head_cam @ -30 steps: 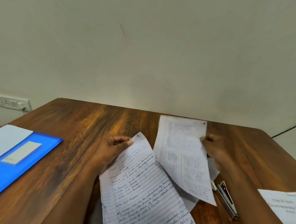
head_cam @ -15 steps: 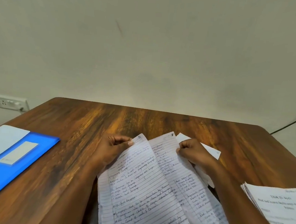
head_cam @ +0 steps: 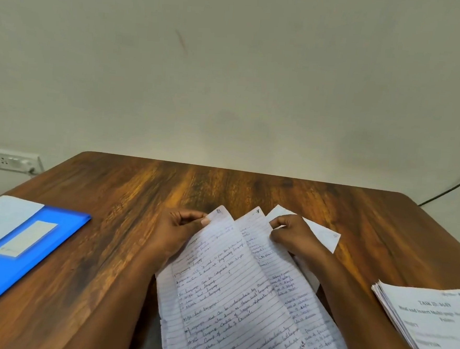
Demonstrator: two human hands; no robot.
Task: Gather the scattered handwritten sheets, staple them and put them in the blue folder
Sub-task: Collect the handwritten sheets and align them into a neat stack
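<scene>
Several lined handwritten sheets (head_cam: 231, 297) fan out over the near middle of the wooden table (head_cam: 145, 195). My left hand (head_cam: 177, 230) pinches the top left corner of the front sheet. My right hand (head_cam: 292, 234) pinches the upper edge of a second handwritten sheet (head_cam: 291, 293) lying behind it. A white sheet (head_cam: 325, 237) pokes out from under my right hand. The blue folder (head_cam: 13, 257) lies shut at the left edge with a pale label on its cover. No stapler shows in this frame.
A stack of printed pages (head_cam: 431, 322) lies at the right edge of the table. A white sheet (head_cam: 0, 218) sits under the folder's far side. A wall socket (head_cam: 9, 160) is at the left and a dark cable (head_cam: 451, 187) runs down the wall at the right.
My right hand brought a sheet from the far middle down beside the front sheet and now holds it there. The stapler seen one second ago has gone out of sight. The left hand stayed put.
</scene>
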